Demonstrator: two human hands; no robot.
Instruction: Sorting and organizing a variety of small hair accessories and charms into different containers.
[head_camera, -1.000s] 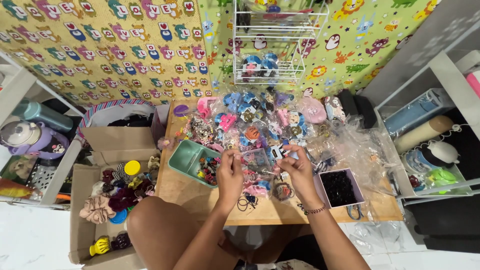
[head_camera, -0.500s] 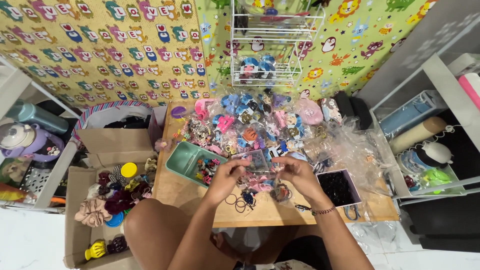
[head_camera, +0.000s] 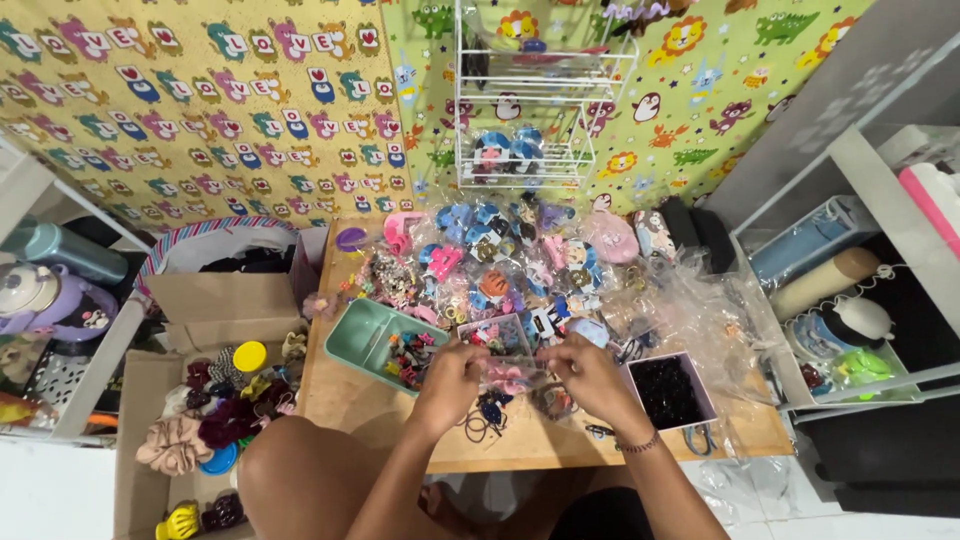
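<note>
My left hand (head_camera: 450, 382) and my right hand (head_camera: 590, 378) meet above the front of a low wooden table (head_camera: 350, 400). Together they pinch a small clear plastic packet with a pink bow (head_camera: 512, 372) between them. Just past the hands lies a heap of colourful hair clips and bagged accessories (head_camera: 500, 265). A green tray (head_camera: 372, 335) with small clips sits left of my left hand. Right of my right hand stands a small box of black hair ties (head_camera: 668, 392). Dark hair ties (head_camera: 485, 415) lie loose on the table under the hands.
A cardboard box (head_camera: 150, 400) of scrunchies stands on the floor at the left. A white wire rack (head_camera: 530, 100) rises behind the table against a patterned mat. Shelves (head_camera: 850, 290) with a bottle and rolls stand at the right. My knee (head_camera: 300, 480) is at the table's front.
Both hands have drawn closer together and slightly toward me, now holding the clear packet between them. The camera view shifted a little.
</note>
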